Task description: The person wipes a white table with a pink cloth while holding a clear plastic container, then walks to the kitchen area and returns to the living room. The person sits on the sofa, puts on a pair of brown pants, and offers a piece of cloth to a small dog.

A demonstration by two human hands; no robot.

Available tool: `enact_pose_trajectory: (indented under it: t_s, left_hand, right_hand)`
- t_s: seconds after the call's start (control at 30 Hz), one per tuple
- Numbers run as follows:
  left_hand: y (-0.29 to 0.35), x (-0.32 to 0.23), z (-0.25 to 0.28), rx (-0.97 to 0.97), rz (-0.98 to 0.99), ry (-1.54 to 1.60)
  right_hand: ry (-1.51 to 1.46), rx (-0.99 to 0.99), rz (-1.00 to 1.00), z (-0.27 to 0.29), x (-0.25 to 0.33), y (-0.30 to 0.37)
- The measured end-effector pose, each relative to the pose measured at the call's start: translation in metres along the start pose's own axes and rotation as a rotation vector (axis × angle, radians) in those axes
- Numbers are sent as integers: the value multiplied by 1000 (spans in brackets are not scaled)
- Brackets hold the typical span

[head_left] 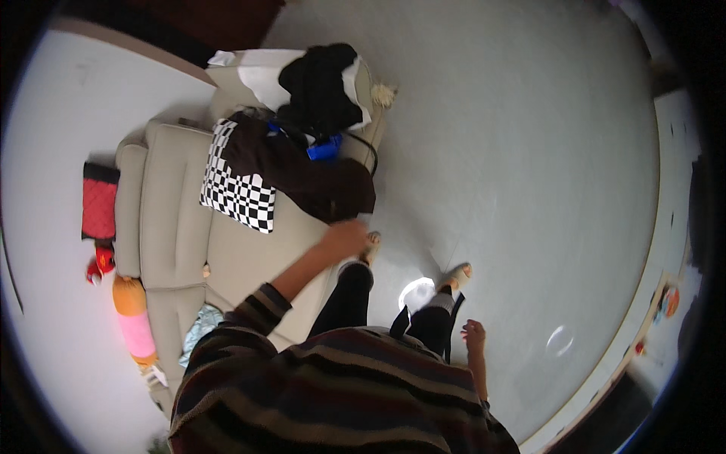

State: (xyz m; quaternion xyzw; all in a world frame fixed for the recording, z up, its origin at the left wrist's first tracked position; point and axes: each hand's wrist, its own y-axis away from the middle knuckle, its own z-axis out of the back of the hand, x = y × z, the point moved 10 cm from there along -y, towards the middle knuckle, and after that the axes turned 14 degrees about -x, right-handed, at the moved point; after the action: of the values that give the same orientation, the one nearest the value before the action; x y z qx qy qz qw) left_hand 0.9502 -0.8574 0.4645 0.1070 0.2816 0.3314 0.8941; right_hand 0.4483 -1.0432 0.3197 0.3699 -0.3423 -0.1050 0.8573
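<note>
My left hand (346, 240) reaches over the front edge of the beige sofa (249, 261), close to the lower end of a dark brown cloth (302, 181). Motion smears its fingers, so a grip cannot be made out. The brown cloth lies spread over the seat and partly covers a black-and-white checked cushion (238, 193). On top of the cloth is a blue object (325, 148) beside a black cable or strap (367, 144). By my right side hangs my right hand (474, 333), its fingers loosely bent and apart, with nothing visible in them.
Black clothing (321, 83) and a white cloth (261, 76) drape the sofa's far arm. A red cushion (100, 203) and an orange-and-pink bolster (134, 321) sit behind the backrest. Grey floor (522, 166) stretches right, toward a long white cabinet (643, 280).
</note>
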Motion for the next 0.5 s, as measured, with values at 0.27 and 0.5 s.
enact_pose_trajectory:
  t_s: [0.27, 0.5]
  left_hand:
    - [-4, 227, 44, -160, 241, -500]
    - [-43, 306, 39, 4, 272, -895]
  right_hand:
    - [322, 71, 34, -149, -139, 141]
    - [303, -47, -190, -239, -202, 135]
